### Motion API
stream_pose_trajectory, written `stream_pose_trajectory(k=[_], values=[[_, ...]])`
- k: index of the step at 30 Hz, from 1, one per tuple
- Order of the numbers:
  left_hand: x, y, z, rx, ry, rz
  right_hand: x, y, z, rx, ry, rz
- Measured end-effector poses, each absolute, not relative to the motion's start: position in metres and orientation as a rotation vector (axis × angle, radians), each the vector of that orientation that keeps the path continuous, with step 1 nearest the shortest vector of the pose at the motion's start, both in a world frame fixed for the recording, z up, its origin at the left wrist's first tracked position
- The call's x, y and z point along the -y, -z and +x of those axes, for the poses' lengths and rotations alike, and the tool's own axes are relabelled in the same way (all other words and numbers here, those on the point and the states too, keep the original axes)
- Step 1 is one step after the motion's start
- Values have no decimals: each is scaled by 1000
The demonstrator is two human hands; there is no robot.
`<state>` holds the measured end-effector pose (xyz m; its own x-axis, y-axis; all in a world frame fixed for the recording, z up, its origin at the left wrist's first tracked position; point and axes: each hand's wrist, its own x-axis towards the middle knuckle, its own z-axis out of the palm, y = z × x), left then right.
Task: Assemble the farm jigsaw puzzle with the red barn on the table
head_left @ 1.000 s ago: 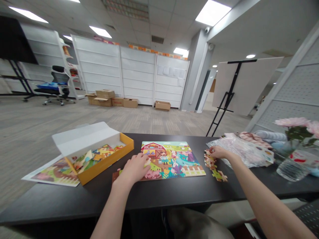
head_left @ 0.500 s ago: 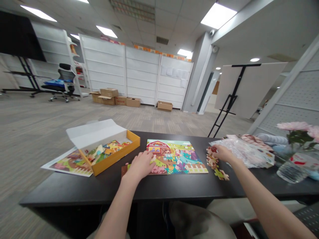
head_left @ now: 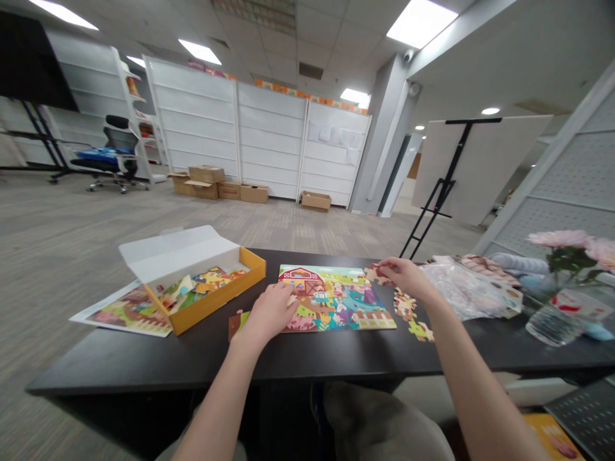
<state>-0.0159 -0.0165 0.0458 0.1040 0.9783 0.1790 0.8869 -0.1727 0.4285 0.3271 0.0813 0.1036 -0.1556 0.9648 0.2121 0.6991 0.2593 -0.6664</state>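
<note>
From where I stand, the person's right hand (head_left: 407, 276) has its grip closed on a reddish-brown jigsaw section (head_left: 377, 274), fingertips pinching its right side. Half a second ago that hand was at the far end of the loose jigsaw pieces (head_left: 405, 303), next to the plastic bag (head_left: 473, 291); now it is over by the far right corner of the farm jigsaw (head_left: 336, 304), and the reddish bit at the head of the row has gone with it. Whether the section touches the farm jigsaw I can't tell.

The left hand (head_left: 273, 312) stays palm down over the near left part of the farm jigsaw, fingers bent; I can't tell whether its grip is pinching anything. The farm jigsaw itself still lies flat on the black surface (head_left: 336, 358), between the two hands, with its red barn at the far left.

The remaining loose pieces lie just right of it. To its left, the yellow box (head_left: 216, 307) stands with its white lid open and more pieces inside, a printed farm picture (head_left: 129, 314) partly beneath it. The glass vase (head_left: 552, 323) of pink flowers (head_left: 562, 239) stands at the right, beyond the plastic bag.
</note>
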Motion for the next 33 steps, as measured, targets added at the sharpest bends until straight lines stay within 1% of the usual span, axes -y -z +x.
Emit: stream_pose_trajectory(k=[2,4,8,10,17,21,25,27,29,31,33], values=[[16,-48,-9,-1730,-824,2096,-67,-98,286,1849,-797,-1264],[19,-50,-1,-1545,-995,2024,-54,-89,252,1831,-916,-1113],[27,-49,13,-1288,-1100,1911,-43,-70,215,1820,-1124,-935],[30,-47,16,-1307,-1086,1919,-43,-61,210,1813,-1177,-907],[36,-48,18,-1659,-921,2046,-46,-47,208,1805,-1227,-896],[36,-53,20,-1698,-914,2063,-41,-49,211,1781,-1204,-916],[35,-52,26,-1647,-986,2098,-37,-50,228,1817,-1159,-939],[33,-49,28,-1644,-1016,2124,-40,-49,243,1753,-1066,-1027],[31,-46,28,-1706,-999,2162,-44,-46,262,1635,-897,-1174],[27,-44,26,-1797,-918,2225,-49,-42,280,1530,-744,-1316],[24,-41,23,-1871,-809,2296,-53,-38,293,1497,-704,-1385]])
